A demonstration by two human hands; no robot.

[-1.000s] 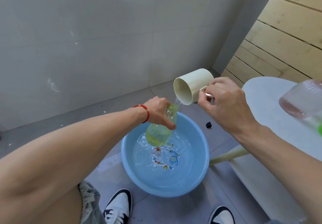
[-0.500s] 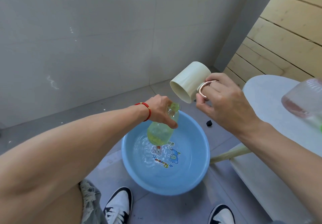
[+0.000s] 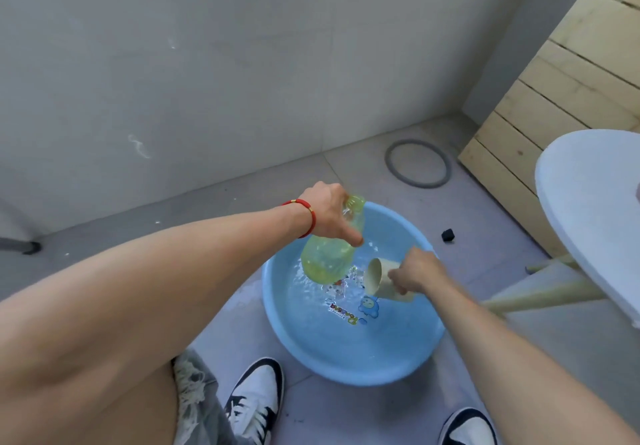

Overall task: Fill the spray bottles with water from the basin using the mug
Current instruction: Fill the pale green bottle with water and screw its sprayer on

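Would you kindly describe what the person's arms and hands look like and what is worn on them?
Both arms are bare up to the frame edge, with no sleeves and no gloves. The left hand has a thin red cord bracelet with a small gold bead at the wrist. The right hand and its wrist show no band, watch or visible ring.

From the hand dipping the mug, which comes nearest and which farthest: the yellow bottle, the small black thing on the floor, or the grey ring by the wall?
From the right hand:
1. Yellow bottle, just left, over the basin.
2. Small black thing, on the floor beyond the basin.
3. Grey ring, farthest, near the wall.
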